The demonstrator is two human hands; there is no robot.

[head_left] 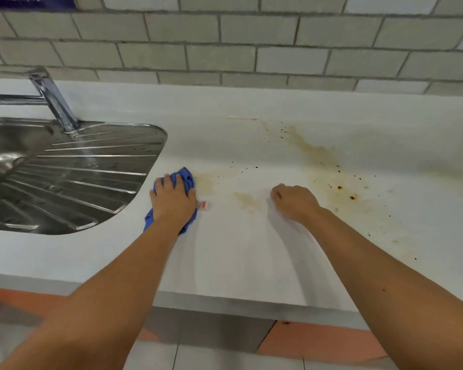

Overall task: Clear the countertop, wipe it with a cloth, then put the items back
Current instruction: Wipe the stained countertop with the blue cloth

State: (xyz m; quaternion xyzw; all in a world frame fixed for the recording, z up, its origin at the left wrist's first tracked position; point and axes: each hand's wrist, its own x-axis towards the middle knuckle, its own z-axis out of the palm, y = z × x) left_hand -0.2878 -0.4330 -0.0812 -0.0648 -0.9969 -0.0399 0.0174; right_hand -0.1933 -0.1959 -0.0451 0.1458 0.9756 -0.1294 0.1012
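Arms outstretched, L hand (173, 200) flat pressing blue cloth (186, 177) on countertop (238, 252), R hand (294, 201) clenched, empty

There is just the one camera, worn on the person's head and tipped forward and down over the bench (251, 249). It sits near. Both forearms run in from the bottom edge, and the left hand (173, 198) and right hand (294, 201) land mid-picture. The wide lens bows the tiled wall (225, 54) across the top, takes in the sink (64, 182) at the left, and catches a strip of floor (198, 356) below the bench's front edge.
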